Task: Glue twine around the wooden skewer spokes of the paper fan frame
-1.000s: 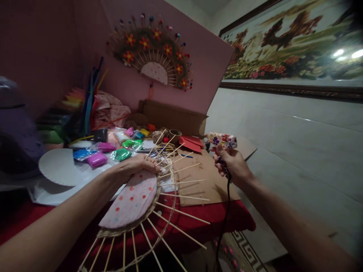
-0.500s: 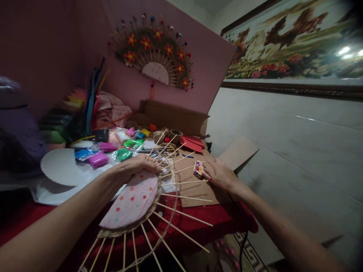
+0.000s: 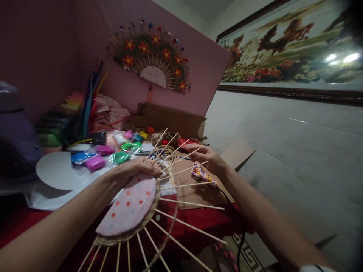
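Note:
My left hand [image 3: 140, 167] is closed on the upper edge of a half-round fan frame [image 3: 127, 204], thumb over its braided rim. The frame has white paper with red dots, and thin wooden sticks [image 3: 195, 228] fan out from it, crossed by a loose loop of twine [image 3: 172, 223]. My right hand [image 3: 209, 158] is beside the tips of the upper sticks, fingers stretched out and apart; whether it touches them I cannot tell. Below it a flower-patterned glue gun [image 3: 204, 176] with a black cord lies on a cardboard sheet [image 3: 185, 200].
Bags of coloured clay [image 3: 95, 163], a white paper disc [image 3: 53, 172] and a twine ball [image 3: 157, 139] crowd the red-covered table [image 3: 198, 221]. A finished flowered fan [image 3: 153, 77] hangs on the pink wall. A purple appliance [image 3: 17, 139] stands at left.
My right hand has come off the glue gun and moved up and left toward the stick tips, leaving the gun on the cardboard. My left hand still holds the fan frame.

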### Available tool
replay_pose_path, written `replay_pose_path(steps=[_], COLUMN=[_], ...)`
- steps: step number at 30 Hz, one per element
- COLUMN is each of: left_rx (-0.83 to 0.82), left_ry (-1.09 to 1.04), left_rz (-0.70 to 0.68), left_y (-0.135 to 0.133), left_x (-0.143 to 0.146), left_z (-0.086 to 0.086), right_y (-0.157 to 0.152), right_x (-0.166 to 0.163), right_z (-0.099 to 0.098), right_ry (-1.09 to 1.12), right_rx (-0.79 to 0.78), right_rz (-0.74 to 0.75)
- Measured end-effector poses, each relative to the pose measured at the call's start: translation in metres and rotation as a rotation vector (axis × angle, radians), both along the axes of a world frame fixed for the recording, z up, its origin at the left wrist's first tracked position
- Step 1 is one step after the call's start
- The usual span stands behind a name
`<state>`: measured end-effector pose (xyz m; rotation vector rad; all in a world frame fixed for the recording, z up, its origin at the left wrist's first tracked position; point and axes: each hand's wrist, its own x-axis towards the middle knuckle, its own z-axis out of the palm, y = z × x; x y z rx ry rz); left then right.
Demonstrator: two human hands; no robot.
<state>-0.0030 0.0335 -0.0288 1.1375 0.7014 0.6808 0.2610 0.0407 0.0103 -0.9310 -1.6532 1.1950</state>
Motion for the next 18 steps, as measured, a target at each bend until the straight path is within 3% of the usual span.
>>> replay_pose_path(steps=[7,13,18], left_rx=[0.016,0.012,0.013], left_ry=[-0.008,-0.040,-0.020], left_rz=[-0.029,-0.034,-0.042], left_y=[-0.006,-0.006,-0.006], left_x=[0.005,0.005,0.006], left_z=[0.003,0.003,0.002], right_y=[-0.010,-0.008,-0.001], right_x=[-0.028,-0.030,-0.032], right_z=[0.000,-0.010,-0.020], right_ry=[-0.067,-0.100,0.018], right_rx=[-0.100,-0.174,-0.200], right_rz=[0.271,0.193,0.219])
